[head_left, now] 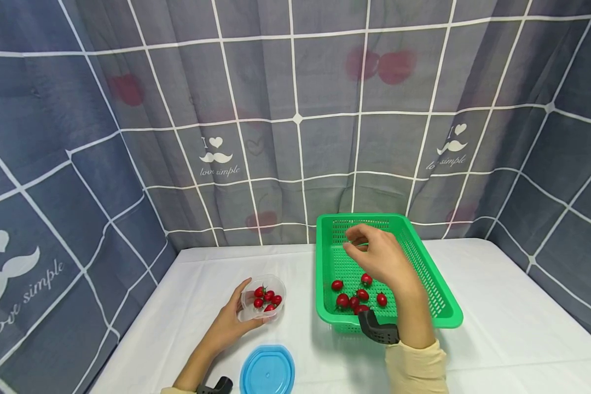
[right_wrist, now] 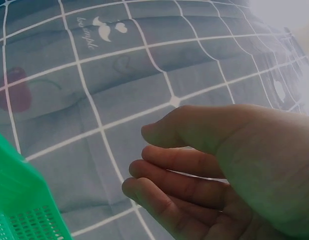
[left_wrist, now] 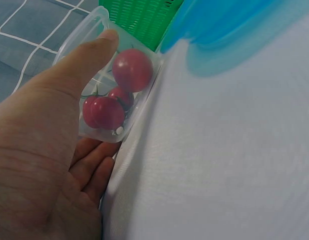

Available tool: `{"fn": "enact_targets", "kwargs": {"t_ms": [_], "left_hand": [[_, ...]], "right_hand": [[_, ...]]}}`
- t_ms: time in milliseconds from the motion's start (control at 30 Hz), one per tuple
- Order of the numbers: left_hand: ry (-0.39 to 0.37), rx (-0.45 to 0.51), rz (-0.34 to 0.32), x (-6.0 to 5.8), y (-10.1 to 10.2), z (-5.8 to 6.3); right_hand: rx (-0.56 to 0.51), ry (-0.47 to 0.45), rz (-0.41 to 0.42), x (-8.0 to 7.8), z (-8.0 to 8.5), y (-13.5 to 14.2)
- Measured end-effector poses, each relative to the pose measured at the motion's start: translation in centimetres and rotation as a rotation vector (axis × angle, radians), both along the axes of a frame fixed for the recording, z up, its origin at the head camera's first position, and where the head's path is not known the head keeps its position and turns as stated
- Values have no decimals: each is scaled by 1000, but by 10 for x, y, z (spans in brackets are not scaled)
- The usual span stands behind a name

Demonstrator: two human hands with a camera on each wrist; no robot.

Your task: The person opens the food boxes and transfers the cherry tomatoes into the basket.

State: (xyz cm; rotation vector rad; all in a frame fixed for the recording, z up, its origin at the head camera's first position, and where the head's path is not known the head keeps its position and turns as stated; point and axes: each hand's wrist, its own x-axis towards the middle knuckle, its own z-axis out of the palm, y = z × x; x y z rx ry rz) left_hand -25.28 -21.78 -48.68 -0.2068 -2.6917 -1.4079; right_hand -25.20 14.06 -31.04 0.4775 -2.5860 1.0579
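My left hand (head_left: 229, 327) grips a small clear plastic container (head_left: 274, 283) on the white table, thumb on one side and fingers on the other. Several cherry tomatoes (head_left: 268, 296) lie inside it; the left wrist view shows them through its wall, with the thumb across it. Over the green basket (head_left: 332, 257) hangs my right hand (head_left: 381, 256), its fingers loosely bent. Nothing shows between those fingers in the right wrist view. More cherry tomatoes (head_left: 342, 300) are scattered on the near part of the basket's floor, partly hidden by the right wrist's black strap.
A round blue lid (head_left: 267, 372) lies on the white tablecloth (head_left: 197, 290) in front of the container. Behind the table hangs a grey checked curtain (head_left: 266, 153), which continues along both sides. The basket's raised perforated walls stand around the right hand's area.
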Motion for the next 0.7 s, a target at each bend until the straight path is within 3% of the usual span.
{"fn": "enact_targets", "kwargs": {"t_ms": [700], "left_hand": [[-4,-4,4,1,0,1]], "right_hand": [[21,-15,93,-8,-11,-41]]}}
